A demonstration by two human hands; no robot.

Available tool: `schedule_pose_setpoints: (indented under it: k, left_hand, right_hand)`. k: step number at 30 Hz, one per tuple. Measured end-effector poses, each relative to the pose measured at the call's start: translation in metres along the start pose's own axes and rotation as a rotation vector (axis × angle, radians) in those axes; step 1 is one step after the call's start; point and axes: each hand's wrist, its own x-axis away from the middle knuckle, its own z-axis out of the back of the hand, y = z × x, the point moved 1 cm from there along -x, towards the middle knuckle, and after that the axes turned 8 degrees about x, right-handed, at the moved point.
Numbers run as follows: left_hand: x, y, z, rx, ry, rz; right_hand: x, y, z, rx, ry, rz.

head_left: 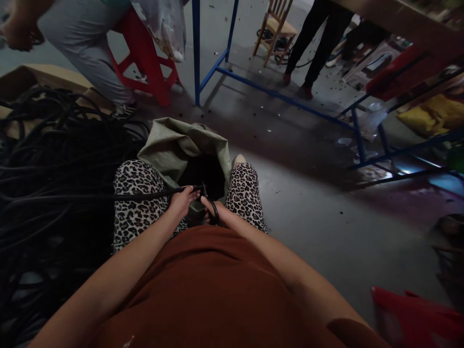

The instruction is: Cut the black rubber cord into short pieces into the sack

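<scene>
My left hand (184, 198) is closed around a black rubber strip (145, 196), which runs in from the pile on the left across my knee. The strip's end sticks out past my fingers. Black-handled scissors (214, 212) are in my right hand (210, 205), their blades pointing up beside the strip's end. Both hands are close together over the mouth of a greenish woven sack (170, 140) standing between my knees. Inside, the sack is dark, and I cannot make out its contents.
A large heap of black strips (54, 154) lies to my left by a cardboard box (54, 75). Beyond it a person in grey trousers (83, 48) sits on a red stool (141, 58). Blue table legs (196, 53), a wooden chair (277, 29) and another person's dark-trousered legs (319, 38) are ahead.
</scene>
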Motion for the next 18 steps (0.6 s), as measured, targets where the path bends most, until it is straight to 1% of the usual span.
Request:
schedule_pose_setpoints:
  k: [5, 14, 18]
  left_hand:
    - [0.0, -0.002, 0.001, 0.018, -0.028, 0.013]
    - [0.004, -0.001, -0.004, 0.023, 0.004, 0.043]
    - [0.002, -0.003, -0.001, 0.002, -0.014, 0.05]
  right_hand:
    - [-0.001, -0.001, 0.0, 0.052, 0.016, 0.02]
    - [0.004, -0.005, 0.0, 0.094, 0.041, 0.065]
    - [0.011, -0.009, 0.0, 0.104, 0.051, 0.048]
